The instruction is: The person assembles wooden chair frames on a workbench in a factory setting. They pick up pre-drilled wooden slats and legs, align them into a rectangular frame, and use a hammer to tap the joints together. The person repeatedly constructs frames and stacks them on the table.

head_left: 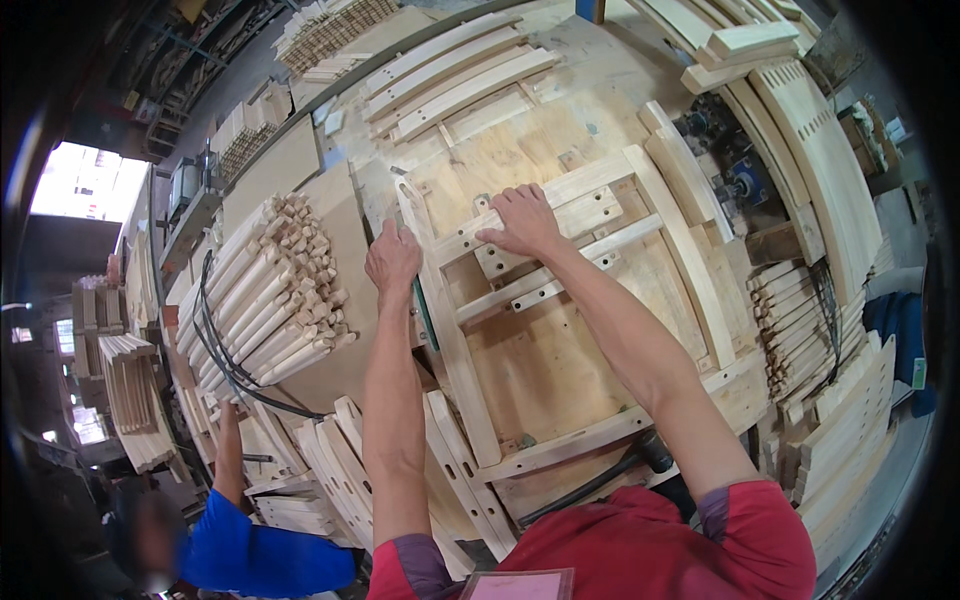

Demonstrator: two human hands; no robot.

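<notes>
A pale wooden frame (465,360) with a curved right side lies flat on the plywood work table in front of me. My right hand (525,220) grips its far rail, fingers over the top and thumb toward me. Below that hand, a short drilled block (493,265) and a slotted strip (565,282) sit by the cross rail. My left hand (393,258) is closed just outside the frame's left upper corner; whatever is inside the fist is hidden. Beside my left wrist runs a narrow green strip (426,315) along the frame's left side.
A black mallet (655,452) lies near my body. Bundled square-ended sticks (270,290) are stacked at left, with a black strap around them. Slats (460,75) lie at the far side; boards (815,150) and a motor (745,185) are at right. A co-worker in a blue shirt (260,550) stands lower left.
</notes>
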